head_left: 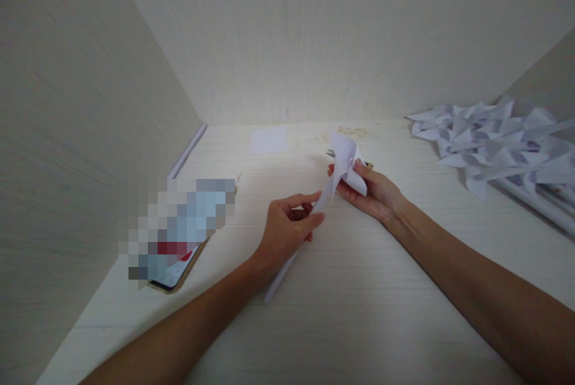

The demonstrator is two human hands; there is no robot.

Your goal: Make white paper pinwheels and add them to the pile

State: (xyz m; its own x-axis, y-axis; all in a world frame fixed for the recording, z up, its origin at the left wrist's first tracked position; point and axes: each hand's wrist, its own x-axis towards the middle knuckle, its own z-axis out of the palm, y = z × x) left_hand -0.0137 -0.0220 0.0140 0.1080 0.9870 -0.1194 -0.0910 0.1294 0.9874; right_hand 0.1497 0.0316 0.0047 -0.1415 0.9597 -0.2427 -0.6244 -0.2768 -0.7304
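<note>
A white paper pinwheel (pixel 345 154) is held between my two hands over the white surface. Its rolled-paper stick (pixel 281 277) slants down toward the lower left. My left hand (pixel 294 223) pinches the stick between thumb and fingers, just below the folded blades. At the blades, my right hand (pixel 366 187) grips near the centre, with the thumb on the near side and the other fingers behind. Scissors (pixel 330 153) lie partly hidden behind the pinwheel; only their tips and a bit of handle show.
Finished white paper pinwheels (pixel 498 145) are heaped at the right. A small square of paper (pixel 269 140) lies near the back wall. At the left are a phone (pixel 173 271), partly pixelated, and a rolled paper stick (pixel 187 151) along the side wall.
</note>
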